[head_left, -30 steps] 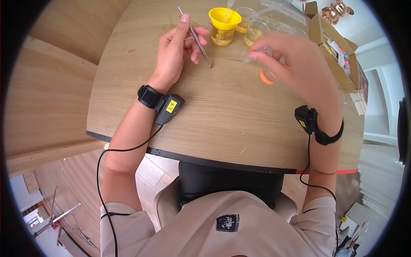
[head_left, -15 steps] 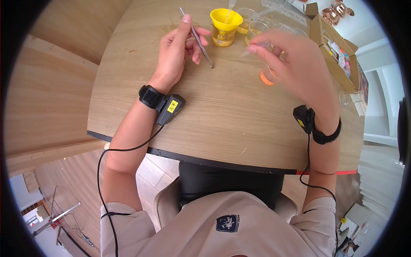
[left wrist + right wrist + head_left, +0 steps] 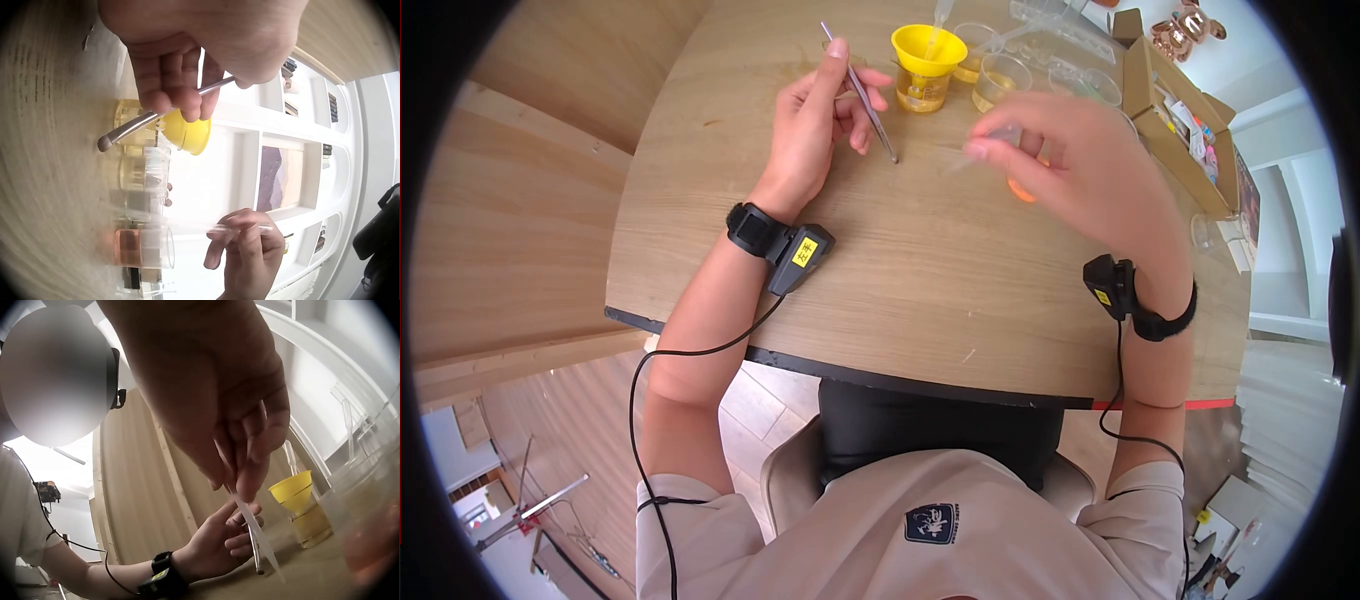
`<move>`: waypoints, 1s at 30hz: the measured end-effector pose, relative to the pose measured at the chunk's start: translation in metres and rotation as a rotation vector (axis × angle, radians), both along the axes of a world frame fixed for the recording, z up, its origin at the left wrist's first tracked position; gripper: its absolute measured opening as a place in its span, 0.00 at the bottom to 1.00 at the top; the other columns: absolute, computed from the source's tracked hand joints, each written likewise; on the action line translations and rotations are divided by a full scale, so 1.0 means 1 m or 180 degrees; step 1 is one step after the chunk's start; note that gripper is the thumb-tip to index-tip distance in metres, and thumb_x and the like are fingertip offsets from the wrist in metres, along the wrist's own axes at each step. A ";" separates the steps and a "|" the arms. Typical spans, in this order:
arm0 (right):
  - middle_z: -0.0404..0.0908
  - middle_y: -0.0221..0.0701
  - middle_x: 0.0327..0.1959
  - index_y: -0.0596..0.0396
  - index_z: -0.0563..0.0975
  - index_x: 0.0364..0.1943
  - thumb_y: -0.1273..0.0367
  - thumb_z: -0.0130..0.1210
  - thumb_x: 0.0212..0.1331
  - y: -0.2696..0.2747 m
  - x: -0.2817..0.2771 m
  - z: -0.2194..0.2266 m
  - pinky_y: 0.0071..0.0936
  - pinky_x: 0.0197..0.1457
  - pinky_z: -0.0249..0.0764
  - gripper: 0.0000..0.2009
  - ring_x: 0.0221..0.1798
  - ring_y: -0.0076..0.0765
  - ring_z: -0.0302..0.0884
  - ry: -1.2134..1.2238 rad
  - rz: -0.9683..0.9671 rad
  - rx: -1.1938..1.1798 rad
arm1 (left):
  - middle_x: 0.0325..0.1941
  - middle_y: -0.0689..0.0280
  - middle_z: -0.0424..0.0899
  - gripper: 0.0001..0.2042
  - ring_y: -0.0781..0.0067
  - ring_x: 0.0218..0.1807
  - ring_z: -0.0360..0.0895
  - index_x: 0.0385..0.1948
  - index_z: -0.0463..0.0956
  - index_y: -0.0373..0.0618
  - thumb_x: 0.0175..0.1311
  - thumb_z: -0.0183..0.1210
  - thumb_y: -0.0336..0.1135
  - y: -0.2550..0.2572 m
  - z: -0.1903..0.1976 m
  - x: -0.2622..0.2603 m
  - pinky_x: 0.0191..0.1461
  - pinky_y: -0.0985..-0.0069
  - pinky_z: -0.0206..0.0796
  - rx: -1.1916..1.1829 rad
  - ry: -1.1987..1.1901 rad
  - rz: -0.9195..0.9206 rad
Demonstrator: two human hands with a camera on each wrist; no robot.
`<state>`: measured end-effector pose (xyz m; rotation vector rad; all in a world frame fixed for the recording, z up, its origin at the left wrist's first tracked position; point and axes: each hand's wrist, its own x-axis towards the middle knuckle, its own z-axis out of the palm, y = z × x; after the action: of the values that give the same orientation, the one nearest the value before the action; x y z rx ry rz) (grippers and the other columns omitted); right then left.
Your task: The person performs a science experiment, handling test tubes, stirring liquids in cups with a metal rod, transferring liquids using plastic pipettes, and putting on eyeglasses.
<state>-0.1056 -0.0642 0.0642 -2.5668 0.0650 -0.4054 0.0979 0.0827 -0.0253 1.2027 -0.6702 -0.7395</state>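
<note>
My left hand (image 3: pixel 800 130) holds a slim brush (image 3: pixel 134 128) with a silver ferrule and a small brown tip. The brush slants down, its tip close over the table. My right hand (image 3: pixel 1090 170) pinches a clear plastic dropper (image 3: pixel 261 537) between thumb and fingers, its thin end pointing down and left. Below that hand stands a clear cup of orange liquid (image 3: pixel 128 247), partly hidden in the head view. Ahead of the left hand, a yellow funnel (image 3: pixel 928 66) sits on a beaker of yellow liquid (image 3: pixel 920 100). Another dropper (image 3: pixel 941 14) stands in the funnel.
Clear cups with pale yellow liquid (image 3: pixel 992 96) stand right of the funnel. Behind them lie clear plastic pieces (image 3: pixel 1040 45). An open cardboard box (image 3: pixel 1140 85) with small items is at the table's right side. A wooden panel (image 3: pixel 520 200) rises on the left.
My right hand and its dropper have moved slightly left, now covering more of the orange cup. The left hand keeps its hold on the brush, nearly still.
</note>
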 end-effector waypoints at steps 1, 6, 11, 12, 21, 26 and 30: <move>0.76 0.34 0.20 0.51 0.83 0.35 0.62 0.61 0.63 0.001 -0.002 0.004 0.34 0.28 0.66 0.08 0.22 0.39 0.73 0.0073 -0.0186 -0.0141 | 0.30 0.65 0.80 0.29 0.80 0.20 0.67 0.42 0.80 0.34 0.79 0.42 0.56 0.000 0.000 0.000 0.26 0.79 0.63 -0.0014 -0.0002 -0.0006; 0.77 0.34 0.22 0.52 0.82 0.34 0.62 0.61 0.63 0.010 -0.001 0.000 0.32 0.28 0.66 0.09 0.21 0.37 0.72 -0.0326 -0.0308 -0.0362 | 0.31 0.65 0.80 0.29 0.80 0.20 0.67 0.44 0.80 0.33 0.80 0.41 0.55 -0.001 -0.001 0.001 0.26 0.79 0.63 -0.0025 -0.0005 -0.0051; 0.82 0.24 0.26 0.52 0.83 0.39 0.66 0.62 0.64 0.015 -0.029 0.029 0.22 0.25 0.63 0.07 0.20 0.20 0.71 -0.0791 -0.0656 0.0224 | 0.31 0.65 0.80 0.28 0.79 0.21 0.67 0.50 0.79 0.31 0.81 0.41 0.52 0.001 0.004 -0.002 0.28 0.77 0.65 -0.0192 -0.0154 -0.0169; 0.82 0.24 0.26 0.52 0.83 0.39 0.66 0.62 0.64 0.013 -0.039 0.030 0.22 0.25 0.63 0.07 0.20 0.20 0.71 -0.0855 -0.0701 0.0228 | 0.33 0.64 0.81 0.27 0.78 0.23 0.70 0.53 0.77 0.31 0.81 0.41 0.51 0.002 0.006 -0.004 0.30 0.76 0.68 -0.0247 -0.0187 -0.0206; 0.85 0.24 0.33 0.56 0.81 0.47 0.68 0.61 0.67 -0.011 -0.194 -0.032 0.15 0.26 0.64 0.09 0.26 0.13 0.73 -0.0778 -0.1505 0.2093 | 0.49 0.50 0.86 0.19 0.66 0.41 0.87 0.59 0.71 0.29 0.80 0.47 0.38 0.001 0.010 -0.022 0.49 0.71 0.81 -0.0441 -0.0965 -0.0251; 0.85 0.27 0.35 0.55 0.80 0.51 0.68 0.57 0.70 0.010 -0.254 -0.061 0.15 0.26 0.65 0.10 0.26 0.15 0.74 -0.0675 -0.1979 0.2384 | 0.45 0.48 0.87 0.16 0.65 0.42 0.88 0.53 0.75 0.29 0.77 0.53 0.37 0.000 0.023 -0.033 0.50 0.72 0.82 -0.0346 -0.1393 0.0006; 0.85 0.27 0.35 0.54 0.80 0.54 0.68 0.56 0.71 0.014 -0.269 -0.076 0.16 0.25 0.64 0.12 0.24 0.15 0.73 -0.0740 -0.2018 0.2481 | 0.42 0.49 0.88 0.14 0.66 0.41 0.88 0.48 0.77 0.29 0.74 0.58 0.36 0.001 0.025 -0.041 0.51 0.71 0.82 -0.0229 -0.1400 0.0220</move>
<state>-0.3745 -0.0498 -0.0116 -1.6700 0.7962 -0.7322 0.0572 0.0837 0.0002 1.3276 -1.0025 -0.3885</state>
